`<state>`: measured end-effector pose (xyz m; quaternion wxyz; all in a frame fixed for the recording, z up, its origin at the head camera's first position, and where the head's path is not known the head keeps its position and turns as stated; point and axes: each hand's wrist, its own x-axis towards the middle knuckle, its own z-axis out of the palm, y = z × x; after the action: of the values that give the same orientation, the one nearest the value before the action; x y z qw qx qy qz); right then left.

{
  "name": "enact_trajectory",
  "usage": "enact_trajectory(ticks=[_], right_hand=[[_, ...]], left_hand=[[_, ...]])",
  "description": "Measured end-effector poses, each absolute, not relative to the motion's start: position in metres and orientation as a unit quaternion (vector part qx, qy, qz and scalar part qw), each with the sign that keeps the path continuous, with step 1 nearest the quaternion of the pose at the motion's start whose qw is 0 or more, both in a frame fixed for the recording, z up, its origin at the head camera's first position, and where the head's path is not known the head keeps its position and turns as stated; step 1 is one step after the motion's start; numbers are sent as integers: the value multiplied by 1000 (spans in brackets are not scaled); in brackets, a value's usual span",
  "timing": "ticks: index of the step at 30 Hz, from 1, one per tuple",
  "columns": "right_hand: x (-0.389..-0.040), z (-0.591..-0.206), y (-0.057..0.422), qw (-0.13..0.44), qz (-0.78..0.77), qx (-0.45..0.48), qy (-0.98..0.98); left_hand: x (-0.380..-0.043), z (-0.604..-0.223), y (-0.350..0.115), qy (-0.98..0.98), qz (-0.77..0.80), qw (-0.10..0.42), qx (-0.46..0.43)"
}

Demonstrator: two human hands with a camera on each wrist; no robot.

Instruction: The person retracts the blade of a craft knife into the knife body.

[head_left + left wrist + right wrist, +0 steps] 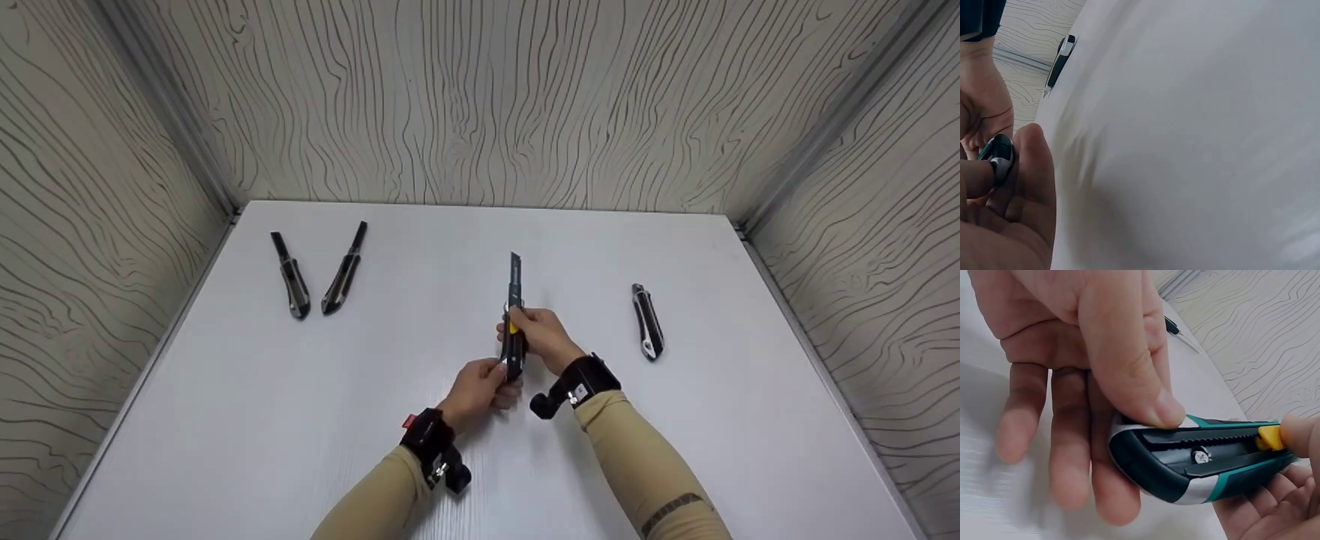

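A black and green utility knife [513, 346] is held off the white table in both hands, its blade [515, 271] extended and pointing away from me. My left hand [476, 390] pinches the butt end of the knife between thumb and fingers. Farther up the handle, my right hand [546, 337] grips the body, with its thumb on the yellow slider [1270, 437]. A screw [1201, 457] and a toothed track show in the handle in the right wrist view. Only the butt end [1002, 157] appears in the left wrist view, between the left thumb and fingers.
Two utility knives, one farther left [292, 281] and one beside it [343, 277], lie with blades out at the table's left. Another knife [649, 322] lies right of my hands, no long blade showing. Wood-patterned panels [480, 97] enclose the white table [225, 420] behind and at the sides.
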<state>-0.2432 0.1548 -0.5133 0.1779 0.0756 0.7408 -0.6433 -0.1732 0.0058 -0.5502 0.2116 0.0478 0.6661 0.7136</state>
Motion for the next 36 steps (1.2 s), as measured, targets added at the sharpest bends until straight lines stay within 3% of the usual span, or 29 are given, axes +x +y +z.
enact_trajectory(ticks=[36], right_hand=[[-243,-513,157,192,-654,41,731]], left_hand=[[-173,-547,7,678,702,217,29]])
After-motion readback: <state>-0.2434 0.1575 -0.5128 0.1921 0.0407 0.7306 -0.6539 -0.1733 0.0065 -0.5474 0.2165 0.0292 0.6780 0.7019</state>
